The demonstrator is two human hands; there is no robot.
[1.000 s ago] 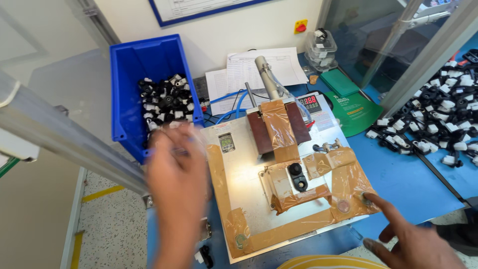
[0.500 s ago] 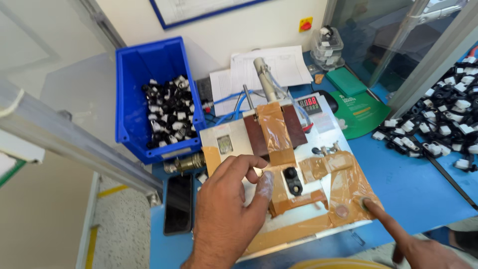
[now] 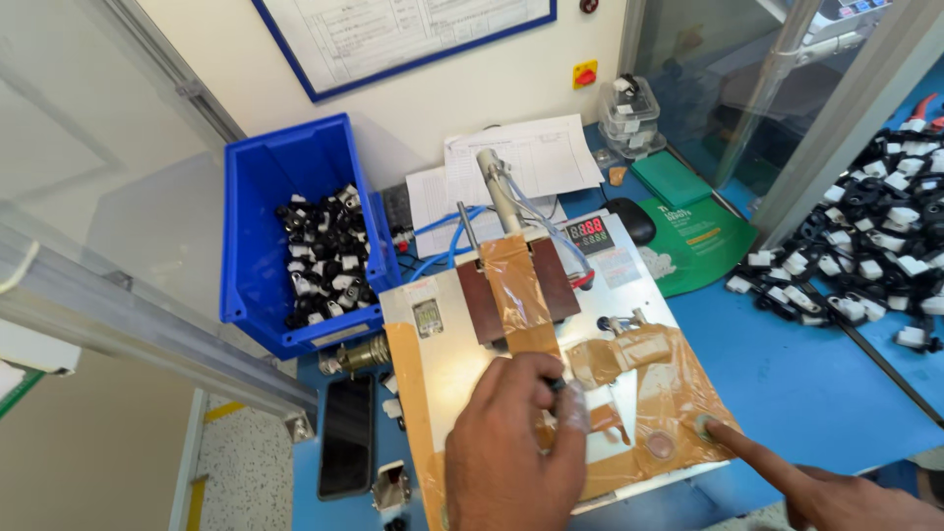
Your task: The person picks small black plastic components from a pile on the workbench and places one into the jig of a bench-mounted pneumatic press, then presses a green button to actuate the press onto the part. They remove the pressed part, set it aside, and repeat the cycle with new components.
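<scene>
Pinching a small black part [image 3: 557, 385], likely light, rigid and best held by its sides, the left hand [image 3: 511, 447] has fingers closed on it over the taped metal fixture plate [image 3: 442, 359], while the right hand [image 3: 846, 497] presses one extended finger on a round button [image 3: 704, 426].

We see a factory assembly station. A taped metal test fixture [image 3: 551, 383] with a red digital readout [image 3: 588, 232] and pneumatic tubing sits on a blue workbench [image 3: 816, 383]. A blue parts bin [image 3: 285, 197] holds small black-and-white components, and more are heaped at right [image 3: 865, 246]. We also note a framed instruction sheet on the wall [image 3: 413, 34], aluminium framing and a yellow-and-red switch [image 3: 585, 75].
</scene>
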